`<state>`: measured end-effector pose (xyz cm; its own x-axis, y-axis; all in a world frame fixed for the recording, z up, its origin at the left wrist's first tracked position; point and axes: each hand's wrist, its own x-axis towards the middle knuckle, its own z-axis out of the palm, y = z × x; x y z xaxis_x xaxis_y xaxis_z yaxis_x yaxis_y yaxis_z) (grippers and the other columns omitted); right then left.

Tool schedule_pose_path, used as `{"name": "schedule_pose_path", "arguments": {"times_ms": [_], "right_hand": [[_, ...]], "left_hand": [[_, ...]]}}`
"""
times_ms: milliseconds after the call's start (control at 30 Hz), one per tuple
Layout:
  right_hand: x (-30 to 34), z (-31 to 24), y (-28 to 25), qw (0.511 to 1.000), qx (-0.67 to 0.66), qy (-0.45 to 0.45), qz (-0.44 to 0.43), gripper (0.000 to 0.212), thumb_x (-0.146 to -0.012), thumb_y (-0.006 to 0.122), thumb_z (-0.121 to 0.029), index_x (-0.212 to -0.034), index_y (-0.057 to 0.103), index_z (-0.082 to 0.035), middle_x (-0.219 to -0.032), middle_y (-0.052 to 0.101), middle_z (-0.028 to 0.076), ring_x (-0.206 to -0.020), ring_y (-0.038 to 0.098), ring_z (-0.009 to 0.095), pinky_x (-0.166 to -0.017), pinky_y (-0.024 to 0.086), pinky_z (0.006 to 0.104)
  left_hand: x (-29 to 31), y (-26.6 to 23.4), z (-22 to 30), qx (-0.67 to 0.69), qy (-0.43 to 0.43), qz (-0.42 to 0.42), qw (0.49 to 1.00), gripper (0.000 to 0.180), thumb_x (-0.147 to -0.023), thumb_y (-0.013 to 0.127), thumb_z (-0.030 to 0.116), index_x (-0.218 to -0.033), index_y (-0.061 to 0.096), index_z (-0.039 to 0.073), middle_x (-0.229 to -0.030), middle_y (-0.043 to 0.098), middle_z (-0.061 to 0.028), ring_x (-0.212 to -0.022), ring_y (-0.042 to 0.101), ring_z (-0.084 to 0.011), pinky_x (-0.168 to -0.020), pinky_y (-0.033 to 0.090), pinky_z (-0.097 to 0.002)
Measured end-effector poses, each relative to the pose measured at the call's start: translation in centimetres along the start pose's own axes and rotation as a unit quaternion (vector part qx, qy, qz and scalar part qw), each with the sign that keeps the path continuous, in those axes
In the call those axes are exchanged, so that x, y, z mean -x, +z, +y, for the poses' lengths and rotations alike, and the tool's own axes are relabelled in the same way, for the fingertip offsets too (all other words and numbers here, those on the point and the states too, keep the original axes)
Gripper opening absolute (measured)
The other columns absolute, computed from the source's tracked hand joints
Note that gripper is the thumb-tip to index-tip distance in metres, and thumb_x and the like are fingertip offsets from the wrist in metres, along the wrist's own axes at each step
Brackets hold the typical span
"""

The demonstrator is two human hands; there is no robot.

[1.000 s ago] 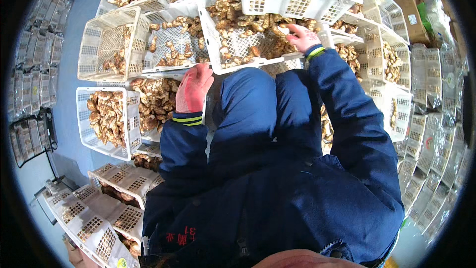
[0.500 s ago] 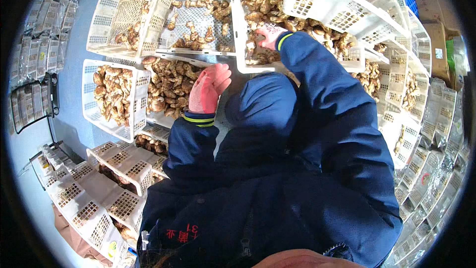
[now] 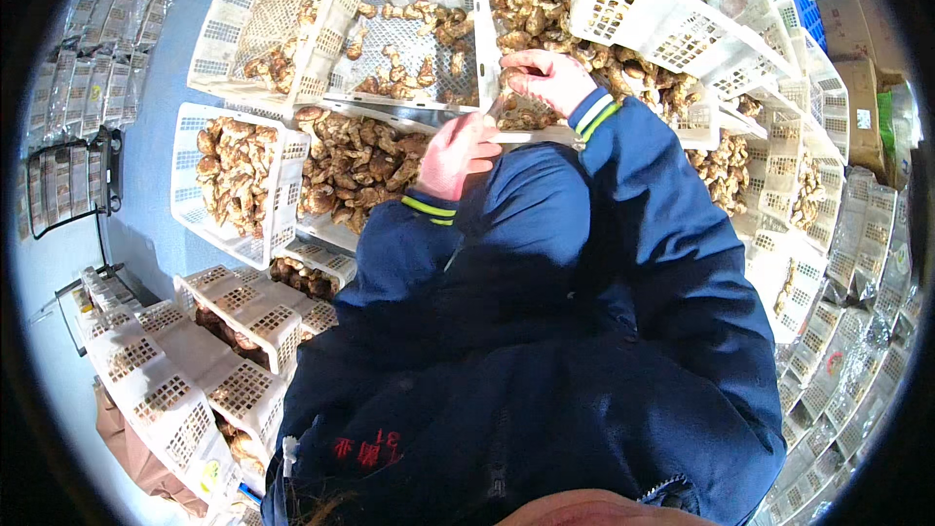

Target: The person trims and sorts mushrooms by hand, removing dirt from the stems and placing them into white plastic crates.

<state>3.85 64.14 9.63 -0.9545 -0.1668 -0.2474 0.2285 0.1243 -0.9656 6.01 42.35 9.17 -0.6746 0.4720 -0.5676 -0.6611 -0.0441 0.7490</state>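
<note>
My right hand [image 3: 557, 86], in a pale pinkish glove, is over the front left part of a white plastic crate [image 3: 485, 44]. Its thumb and fingers close on a brown-and-white mushroom [image 3: 510, 81]. Beneath lie many more mushrooms [image 3: 534, 15] of the same kind. To the left, my left hand [image 3: 456, 156], also gloved in pink, is at the near left corner of that crate. Its fingers are slightly apart, and I see nothing held in them. Beside it stands a crate heaped with mushrooms [image 3: 355, 161].
A crate with a few scattered mushrooms [image 3: 397, 78] stands beyond my left hand. Further left are a tilted crate [image 3: 243, 24] and a full crate [image 3: 185, 185]. Stacked white crates [image 3: 672, 24] rise on the right, with cardboard boxes [image 3: 857, 88] behind. My knee [image 3: 536, 190] is close below my hands.
My left hand has moved right, from beside the heaped mushrooms toward my right hand. My right hand has turned and lifted slightly, its fingers now closed on a mushroom. The view has shifted a little.
</note>
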Motion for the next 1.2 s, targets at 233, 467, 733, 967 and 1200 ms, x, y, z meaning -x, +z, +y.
{"name": "schedule_pose_path", "arguments": {"times_ms": [233,467,733,967,1200], "right_hand": [[3.7,-0.9,4.3,0.897,-0.419,-0.138,0.035,0.049,-0.086,0.051,-0.012,-0.129,0.031,-0.001,-0.121,0.048,0.011,-0.106,0.049,0.019,-0.088,0.041,0.0290],[6.5,-2.2,4.6,0.911,-0.395,-0.103,0.056,0.040,-0.085,0.052,-0.012,-0.120,0.038,0.000,-0.107,0.055,0.013,-0.091,0.054,0.019,-0.081,0.044,0.0325],[25.3,15.2,-16.7,0.785,-0.432,0.050,0.441,0.038,-0.085,0.048,-0.018,-0.120,0.044,-0.004,-0.112,0.054,0.017,-0.103,0.051,0.027,-0.093,0.036,0.0408],[17.8,12.3,-16.9,0.865,-0.095,0.129,0.476,0.035,-0.088,0.048,-0.022,-0.120,0.047,-0.009,-0.094,0.061,0.005,-0.080,0.058,0.013,-0.063,0.047,0.0259],[-1.6,9.4,-7.4,0.874,0.419,0.245,-0.026,0.063,-0.073,0.056,-0.048,-0.117,0.050,-0.003,-0.100,0.059,0.017,-0.080,0.061,0.025,-0.070,0.048,0.0319]], "left_hand": [[2.4,3.8,1.9,0.035,0.155,0.076,0.984,0.030,-0.085,0.053,0.016,-0.111,0.050,0.000,-0.090,0.062,-0.0089,-0.068,0.061,-0.0134,-0.054,0.046,-0.0201],[4.1,3.8,1.9,-0.007,0.137,-0.028,0.990,0.030,-0.084,0.053,0.015,-0.110,0.050,0.002,-0.100,0.059,-0.0075,-0.081,0.059,-0.0146,-0.063,0.047,-0.0239],[2.1,-1.8,1.2,0.125,0.140,-0.059,0.980,0.045,-0.084,0.054,0.024,-0.119,0.044,-0.002,-0.112,0.053,-0.0194,-0.095,0.056,-0.0274,-0.079,0.045,-0.0336],[2.3,-1.6,1.2,0.059,0.093,0.018,0.994,0.040,-0.087,0.047,0.029,-0.117,0.047,0.003,-0.110,0.055,-0.0142,-0.097,0.055,-0.0234,-0.083,0.042,-0.0321],[1.0,-3.4,0.4,0.176,0.099,-0.045,0.978,0.033,-0.088,0.048,0.018,-0.113,0.048,-0.002,-0.103,0.058,-0.0158,-0.088,0.059,-0.0212,-0.073,0.047,-0.0273]]}}
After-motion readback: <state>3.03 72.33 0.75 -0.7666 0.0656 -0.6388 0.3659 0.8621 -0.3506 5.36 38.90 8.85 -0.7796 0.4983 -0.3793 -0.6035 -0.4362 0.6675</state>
